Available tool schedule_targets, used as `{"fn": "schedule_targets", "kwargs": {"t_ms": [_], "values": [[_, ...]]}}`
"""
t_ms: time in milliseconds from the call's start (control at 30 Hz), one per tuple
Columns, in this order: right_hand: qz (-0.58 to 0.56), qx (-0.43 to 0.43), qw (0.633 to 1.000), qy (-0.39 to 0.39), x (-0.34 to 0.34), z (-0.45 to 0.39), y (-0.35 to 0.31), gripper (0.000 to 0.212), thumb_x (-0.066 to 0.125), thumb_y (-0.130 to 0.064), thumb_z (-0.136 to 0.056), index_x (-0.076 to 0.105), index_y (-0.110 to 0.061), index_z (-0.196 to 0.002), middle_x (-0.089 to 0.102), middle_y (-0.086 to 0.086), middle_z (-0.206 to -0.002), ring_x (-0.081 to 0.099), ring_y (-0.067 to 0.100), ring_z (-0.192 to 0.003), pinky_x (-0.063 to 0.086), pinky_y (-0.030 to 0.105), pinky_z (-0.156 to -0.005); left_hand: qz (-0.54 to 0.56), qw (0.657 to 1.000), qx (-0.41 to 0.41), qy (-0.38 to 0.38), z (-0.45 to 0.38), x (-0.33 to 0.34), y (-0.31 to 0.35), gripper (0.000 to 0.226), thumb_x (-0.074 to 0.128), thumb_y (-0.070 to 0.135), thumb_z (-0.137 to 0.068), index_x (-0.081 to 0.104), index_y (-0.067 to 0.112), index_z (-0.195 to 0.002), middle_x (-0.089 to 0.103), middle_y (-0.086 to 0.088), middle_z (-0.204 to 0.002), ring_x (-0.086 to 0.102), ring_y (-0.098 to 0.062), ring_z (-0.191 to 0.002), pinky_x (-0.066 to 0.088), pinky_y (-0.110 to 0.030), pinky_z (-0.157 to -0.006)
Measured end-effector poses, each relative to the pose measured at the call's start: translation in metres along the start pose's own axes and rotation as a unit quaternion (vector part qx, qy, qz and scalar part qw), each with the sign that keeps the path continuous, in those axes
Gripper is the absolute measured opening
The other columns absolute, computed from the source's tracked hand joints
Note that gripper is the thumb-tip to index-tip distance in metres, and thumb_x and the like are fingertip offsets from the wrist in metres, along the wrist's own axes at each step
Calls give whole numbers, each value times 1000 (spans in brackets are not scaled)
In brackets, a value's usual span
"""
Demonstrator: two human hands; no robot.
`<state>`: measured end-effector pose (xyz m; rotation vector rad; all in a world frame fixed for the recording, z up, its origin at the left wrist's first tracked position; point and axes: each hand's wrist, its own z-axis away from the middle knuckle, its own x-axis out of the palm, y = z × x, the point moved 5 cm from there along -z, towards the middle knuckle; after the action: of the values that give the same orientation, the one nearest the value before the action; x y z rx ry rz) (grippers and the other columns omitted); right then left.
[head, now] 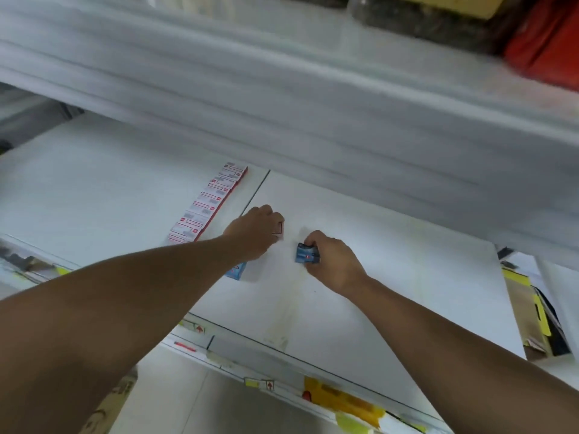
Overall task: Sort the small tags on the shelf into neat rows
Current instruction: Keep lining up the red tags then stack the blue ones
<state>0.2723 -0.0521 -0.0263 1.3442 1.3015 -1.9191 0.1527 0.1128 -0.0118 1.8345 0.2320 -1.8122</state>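
Note:
On the white shelf [391,277] a row of several red-and-white tags [210,203] runs back along the left of the panel seam. My left hand [255,231] is curled round a white tag with a red outline [279,230] just right of that row. A blue-and-white tag [236,272] lies partly hidden under my left wrist. My right hand [332,261] grips a small blue tag [307,254] by its right side, resting on the shelf a short way from the left hand.
The shelf above [313,120] overhangs close behind the hands. Price labels and yellow tape [341,399] line the shelf's front edge. A cardboard piece with yellow tape [529,311] sits at the right end. Dark and red packs [545,42] lie on the upper shelf.

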Motion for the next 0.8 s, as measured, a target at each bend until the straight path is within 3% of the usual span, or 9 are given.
{"fn": "schedule_targets", "kwargs": {"t_ms": [133, 300, 500, 667, 800], "values": [[-8, 4, 1000, 1, -20, 22, -18, 33, 73, -19, -88, 59, -23, -118, 71, 0, -104, 66, 20, -92, 57, 36, -81, 18, 1000, -10, 20, 37, -26, 4, 39, 68, 23, -102, 59, 27, -140, 56, -1, -127, 54, -21, -120, 55, -40, -90], [-14, 4, 1000, 11, -49, 54, -49, 33, 73, -21, -89, 58, -28, -117, 72, -3, -103, 67, 17, -88, 58, 36, -81, 41, 999, -28, 20, 87, -65, 5, 37, 68, 25, -101, 61, 27, -137, 55, 1, -126, 52, -22, -120, 58, -49, -92], [-23, 2, 1000, 21, -77, 90, -100, 54, 75, -23, -92, 59, -27, -144, 69, -4, -131, 65, 17, -115, 48, 23, -96, 49, 998, -11, 26, 143, -99, 4, 39, 68, 22, -98, 62, 25, -137, 54, 0, -124, 50, -21, -116, 55, -42, -90], [-12, -12, 1000, 13, -98, 115, -129, 46, 74, -24, -91, 64, -32, -135, 70, -8, -126, 66, 14, -110, 52, 27, -92, 57, 998, -15, 30, 184, -114, 6, 46, 68, 23, -100, 56, 24, -144, 52, 0, -131, 47, -20, -122, 56, -44, -98], [-1, -30, 999, -13, -101, 131, -143, 44, 73, -24, -85, 67, -33, -128, 71, -8, -122, 66, 13, -107, 56, 32, -90, 35, 998, -32, 34, 216, -125, 9, 39, 68, 31, -100, 60, 25, -138, 53, -1, -124, 52, -23, -118, 56, -45, -92]]}}
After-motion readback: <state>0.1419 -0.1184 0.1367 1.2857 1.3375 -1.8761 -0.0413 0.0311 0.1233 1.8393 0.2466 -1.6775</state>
